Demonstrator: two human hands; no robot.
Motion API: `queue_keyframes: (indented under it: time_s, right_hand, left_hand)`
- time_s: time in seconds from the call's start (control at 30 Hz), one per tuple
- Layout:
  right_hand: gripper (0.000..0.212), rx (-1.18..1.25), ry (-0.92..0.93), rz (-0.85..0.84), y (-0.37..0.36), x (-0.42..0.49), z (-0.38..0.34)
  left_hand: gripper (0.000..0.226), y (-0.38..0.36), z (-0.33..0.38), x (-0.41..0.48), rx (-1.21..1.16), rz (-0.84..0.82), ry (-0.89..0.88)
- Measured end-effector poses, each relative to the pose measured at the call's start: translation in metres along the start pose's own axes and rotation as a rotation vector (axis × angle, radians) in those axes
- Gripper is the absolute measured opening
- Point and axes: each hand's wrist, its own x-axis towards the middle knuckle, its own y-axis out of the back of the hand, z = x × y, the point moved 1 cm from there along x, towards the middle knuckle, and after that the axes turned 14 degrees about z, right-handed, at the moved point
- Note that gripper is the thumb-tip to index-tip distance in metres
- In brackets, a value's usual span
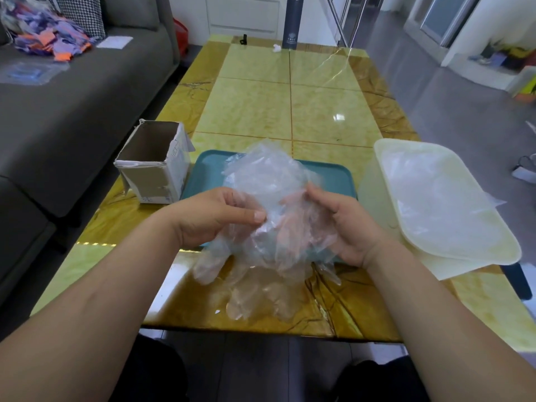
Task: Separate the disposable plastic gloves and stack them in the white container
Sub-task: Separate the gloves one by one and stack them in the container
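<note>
No readable writing anywhere; the print on the torn cardboard box (153, 163) at left is too blurry for us. We've got the clump of plastic gloves (269, 204) mid-frame, above the teal tray (333, 175) on the counter (275, 105). Left hand (214, 216) and right hand (345, 224) fingers pinch it, glove fingertips dangling toward the bottom. White container (487, 242) sits right, gloves inside.
</note>
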Motion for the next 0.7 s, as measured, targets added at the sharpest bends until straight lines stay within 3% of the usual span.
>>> queue_keyframes:
  time_s: [0.13, 0.23, 0.53, 0.7]
  right_hand:
    - [0.026, -0.044, 0.001, -0.046, 0.000, -0.008, -0.003]
    - [0.022, -0.240, 0.088, 0.057, 0.004, -0.008, -0.003]
    - [0.020, -0.421, 0.277, 0.260, 0.009, -0.026, -0.071]
    - [0.007, -0.340, 0.286, 0.415, 0.053, -0.042, -0.093]
  left_hand:
    - [0.025, 0.002, -0.001, 0.002, -0.095, 0.086, -0.005]
    - [0.026, -0.003, 0.007, 0.001, -0.178, 0.175, -0.027]
    - [0.005, -0.047, 0.049, 0.011, -0.175, 0.274, -0.055]
    - [0.002, -0.097, 0.086, 0.034, -0.155, 0.278, -0.035]
